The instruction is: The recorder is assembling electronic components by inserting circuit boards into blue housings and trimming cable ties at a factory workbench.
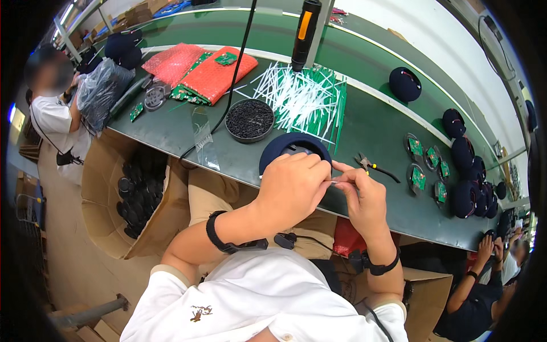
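Observation:
At the bench's front edge my left hand (295, 181) is closed, its fingertips pinching a thin white strip (334, 182). My right hand (363, 198) pinches the same strip from the other side with thumb and forefinger. Behind my left hand sits a dark blue round shell (274, 149) with an open top, partly covered by that hand. Beyond it lies a loose heap of white strips (302, 94) over green ones. A round dish (269, 132) full of small black screws or similar pieces stands to the left of the heap.
Cutting pliers (379, 170) lie right of my hands. Round clear parts with green circuit boards (417, 178) and several dark blue shells (464, 199) stand farther right. A screwdriver (306, 37) hangs overhead. Red bubble wrap (222, 71) lies back left. A carton (108, 194) holds black parts.

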Demonstrator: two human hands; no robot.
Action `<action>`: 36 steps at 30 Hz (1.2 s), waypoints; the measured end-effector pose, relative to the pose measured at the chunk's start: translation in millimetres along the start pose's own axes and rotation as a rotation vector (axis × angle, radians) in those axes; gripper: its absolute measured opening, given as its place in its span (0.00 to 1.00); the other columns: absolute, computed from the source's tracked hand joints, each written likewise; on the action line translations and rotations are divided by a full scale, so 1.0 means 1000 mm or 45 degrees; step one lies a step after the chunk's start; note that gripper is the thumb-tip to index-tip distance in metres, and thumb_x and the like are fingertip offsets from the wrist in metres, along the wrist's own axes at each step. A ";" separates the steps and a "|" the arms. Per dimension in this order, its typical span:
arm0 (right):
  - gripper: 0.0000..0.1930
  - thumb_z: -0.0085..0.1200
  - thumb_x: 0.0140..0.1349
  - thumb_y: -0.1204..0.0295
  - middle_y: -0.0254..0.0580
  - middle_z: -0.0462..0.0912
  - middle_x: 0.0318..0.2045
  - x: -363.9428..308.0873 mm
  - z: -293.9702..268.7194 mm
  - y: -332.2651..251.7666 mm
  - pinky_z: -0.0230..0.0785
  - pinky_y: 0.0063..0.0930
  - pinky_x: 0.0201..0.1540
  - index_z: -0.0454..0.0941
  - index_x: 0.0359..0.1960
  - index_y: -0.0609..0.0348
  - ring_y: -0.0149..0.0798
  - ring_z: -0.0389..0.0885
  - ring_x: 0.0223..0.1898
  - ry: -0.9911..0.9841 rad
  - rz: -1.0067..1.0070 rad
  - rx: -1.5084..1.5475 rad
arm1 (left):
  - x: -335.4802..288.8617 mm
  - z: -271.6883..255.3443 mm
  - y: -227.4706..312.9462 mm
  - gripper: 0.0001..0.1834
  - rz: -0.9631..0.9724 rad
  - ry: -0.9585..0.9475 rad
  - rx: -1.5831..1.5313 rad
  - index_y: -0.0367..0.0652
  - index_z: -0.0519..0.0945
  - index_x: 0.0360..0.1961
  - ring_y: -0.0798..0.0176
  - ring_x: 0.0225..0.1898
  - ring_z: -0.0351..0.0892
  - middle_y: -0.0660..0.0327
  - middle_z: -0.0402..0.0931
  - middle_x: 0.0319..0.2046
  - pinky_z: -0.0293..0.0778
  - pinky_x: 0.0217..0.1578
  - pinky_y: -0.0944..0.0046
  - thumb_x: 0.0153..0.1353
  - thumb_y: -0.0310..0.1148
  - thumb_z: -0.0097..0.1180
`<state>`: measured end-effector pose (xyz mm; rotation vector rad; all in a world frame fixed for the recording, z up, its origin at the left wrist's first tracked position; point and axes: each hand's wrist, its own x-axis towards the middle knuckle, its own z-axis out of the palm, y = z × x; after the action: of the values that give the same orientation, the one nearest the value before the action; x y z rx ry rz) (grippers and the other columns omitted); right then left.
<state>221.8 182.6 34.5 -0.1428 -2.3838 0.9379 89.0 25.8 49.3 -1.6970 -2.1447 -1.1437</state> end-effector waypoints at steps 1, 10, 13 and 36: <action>0.06 0.61 0.63 0.85 0.53 0.90 0.42 0.000 0.001 0.001 0.83 0.32 0.41 0.78 0.39 0.67 0.47 0.91 0.49 0.008 -0.025 -0.063 | 0.000 0.001 -0.001 0.10 0.010 -0.013 0.004 0.45 0.80 0.34 0.52 0.35 0.80 0.58 0.78 0.30 0.71 0.37 0.54 0.53 0.28 0.70; 0.15 0.60 0.70 0.73 0.57 0.88 0.46 0.002 -0.030 0.039 0.80 0.41 0.51 0.77 0.53 0.70 0.55 0.88 0.50 0.101 0.279 0.039 | 0.004 -0.022 0.005 0.10 -0.061 -0.140 -0.130 0.40 0.80 0.33 0.47 0.42 0.79 0.55 0.78 0.36 0.74 0.42 0.51 0.54 0.26 0.71; 0.27 0.61 0.69 0.61 0.60 0.77 0.63 -0.013 -0.054 0.066 0.67 0.48 0.68 0.75 0.63 0.66 0.59 0.76 0.64 0.111 0.462 -0.887 | 0.009 -0.033 0.009 0.11 -0.006 -0.276 0.090 0.42 0.82 0.34 0.50 0.48 0.76 0.57 0.76 0.40 0.72 0.48 0.51 0.51 0.28 0.73; 0.18 0.69 0.59 0.74 0.47 0.78 0.37 -0.055 -0.009 0.006 0.72 0.41 0.45 0.79 0.50 0.62 0.51 0.79 0.41 0.018 0.269 -0.352 | 0.046 -0.004 -0.024 0.28 -0.020 -0.579 -0.544 0.42 0.74 0.48 0.55 0.41 0.75 0.58 0.72 0.44 0.74 0.42 0.58 0.47 0.19 0.73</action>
<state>272.0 175.9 10.2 -0.5135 -2.5102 0.6901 51.3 56.8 67.8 -2.3207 -2.2763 -1.4116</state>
